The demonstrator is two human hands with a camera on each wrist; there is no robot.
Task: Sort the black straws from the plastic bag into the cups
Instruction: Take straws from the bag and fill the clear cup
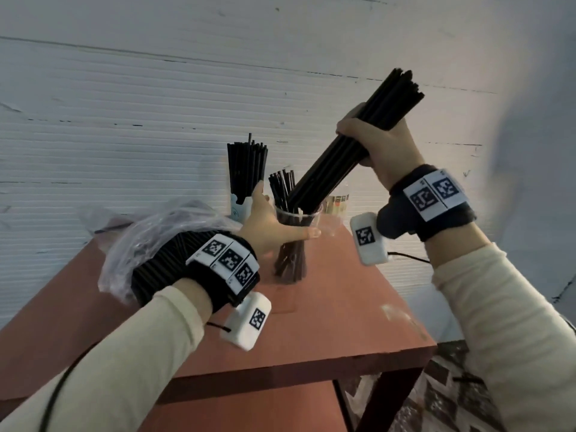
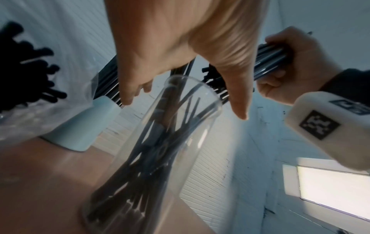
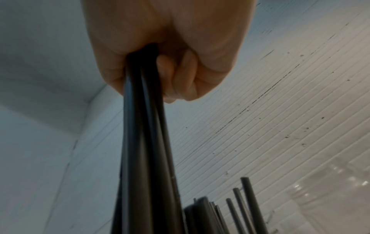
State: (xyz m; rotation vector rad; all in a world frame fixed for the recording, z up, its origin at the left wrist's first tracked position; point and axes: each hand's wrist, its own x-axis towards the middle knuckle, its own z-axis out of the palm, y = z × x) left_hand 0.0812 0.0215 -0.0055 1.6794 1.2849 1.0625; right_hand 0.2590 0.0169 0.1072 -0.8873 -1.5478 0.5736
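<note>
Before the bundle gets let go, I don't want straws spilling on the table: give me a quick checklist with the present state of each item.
1. Right hand grips the bundle of black straws firmly: ok.
2. Bundle's lower end inside the clear cup rim: ok, the tips sit just inside.
3. Left hand steadies the clear cup: cannot tell; thumb and fingers flank it, contact unclear.
4. Room in the cup: ok, it holds only loose straws.
5. Bundle upright: not ok, it leans steeply.
6. Cup standing flat on the table: ok.
</note>
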